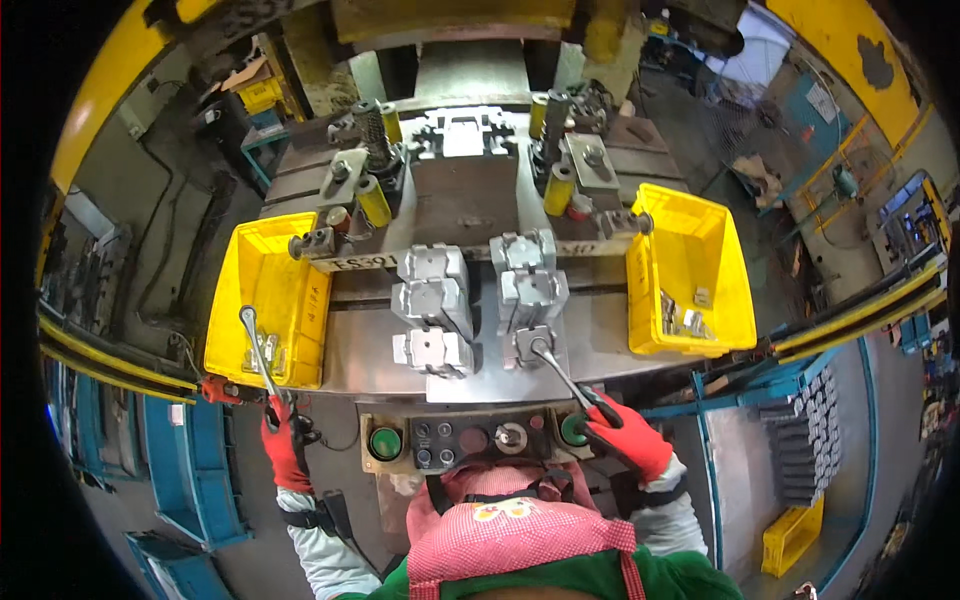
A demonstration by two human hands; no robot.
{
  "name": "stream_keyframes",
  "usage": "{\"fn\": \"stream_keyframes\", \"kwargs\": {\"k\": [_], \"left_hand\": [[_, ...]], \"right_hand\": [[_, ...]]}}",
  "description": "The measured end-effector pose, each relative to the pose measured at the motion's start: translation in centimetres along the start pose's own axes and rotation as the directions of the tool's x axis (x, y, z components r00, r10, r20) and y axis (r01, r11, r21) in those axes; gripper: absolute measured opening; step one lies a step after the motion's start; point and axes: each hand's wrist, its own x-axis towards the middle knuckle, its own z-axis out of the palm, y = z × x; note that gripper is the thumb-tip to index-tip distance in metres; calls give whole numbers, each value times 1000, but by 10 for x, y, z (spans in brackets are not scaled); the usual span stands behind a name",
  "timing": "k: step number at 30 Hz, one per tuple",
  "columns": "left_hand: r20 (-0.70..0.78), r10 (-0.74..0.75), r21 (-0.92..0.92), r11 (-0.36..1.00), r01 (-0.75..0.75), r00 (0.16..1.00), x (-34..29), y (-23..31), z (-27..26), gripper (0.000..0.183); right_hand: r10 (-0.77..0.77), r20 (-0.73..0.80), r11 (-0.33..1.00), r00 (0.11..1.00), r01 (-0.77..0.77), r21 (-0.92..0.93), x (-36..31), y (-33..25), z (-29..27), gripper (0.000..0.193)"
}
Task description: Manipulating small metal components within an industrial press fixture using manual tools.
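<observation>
"What's the work surface like?"

"A grey metal table (355,350) across the middle of the frame, with a shiny sheet (480,387) under part of the blocks. A machine (465,190) with posts and yellow cylinders stands at upper centre."

"And the room?"

"A grey floor (185,245) shows at left. Yellow beams (870,310) curve along both sides, a blue rack (185,470) sits lower left, and stacked dark parts (805,440) fill a spot at lower right."

"Where are the hands?"

"Both gloved in red, below the table's front edge. The left hand (285,440) is closed around a metal rod (262,352), whose round end overlaps the left yellow bin (225,300); I can't tell whether they touch. The right hand (630,440) is closed around a second rod (566,375), its round end at the top of the front block (522,353), right of centre."

"And the other blocks?"

"Mid-frame, in two columns: the left column (432,300) and the right column (530,290), that front block being nearest the edge."

"How much room between things?"

"A narrow lane parts the columns. Bare tabletop shows between the left bin and the left column, and between the right column and the right yellow bin (740,290). A button box (460,440) sits between the hands, just off the table's edge."
</observation>
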Motion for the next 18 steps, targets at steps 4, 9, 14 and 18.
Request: {"fn": "stream_keyframes", "kwargs": {"k": [4,9,14,18], "left_hand": [[43,181,-140,975,-173,983,-17,11,17,22],[143,207,-221,960,-172,968,-22,-1,34,26],[100,201,-169,969,-183,974,-24,-18,37,22],[71,47,-210,977,-31,996,-57,-11,23,34]], "right_hand": [[-180,-59,981,982,183,69,2,-74,-5,47],[-492,-47,866,869,494,77,153,-157,3,34],[-459,-59,887,887,461,22,283,-197,7,27],[-369,-16,927,929,367,-78,313,-198,10,31]]}}
